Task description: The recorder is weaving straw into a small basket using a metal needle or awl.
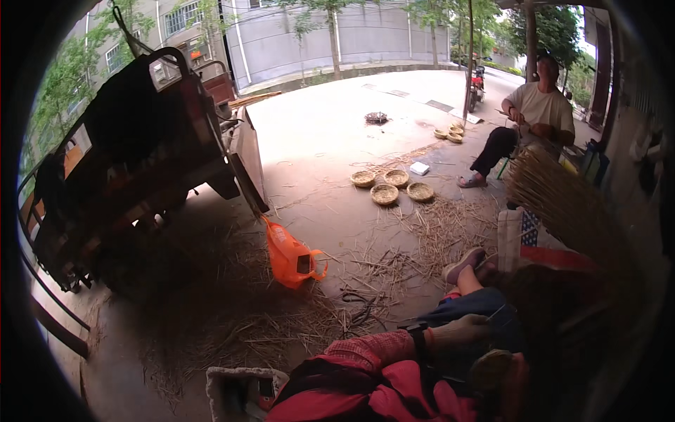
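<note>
My left hand (458, 332), in a pale glove with a dark band at the wrist, is raised over my lap. Its fingers are drawn together at the tips, and a faint thin line runs near them; what they pinch is too small to make out. Just below it is a small round piece of woven straw (492, 368), close against my body. In deep shadow beside that piece, my right hand (519, 380) shows only as a dim brownish shape, its fingers not readable. Blue cloth (485, 309) covers my legs.
Several straw baskets (384, 195) stand on the straw-littered floor ahead. An orange bag (290, 257) hangs by a dark three-wheeled cart (140, 133) at left. A seated person (545, 105) works at far right, behind a tall straw bundle (555, 193). A pale box (239, 383) is at lower left.
</note>
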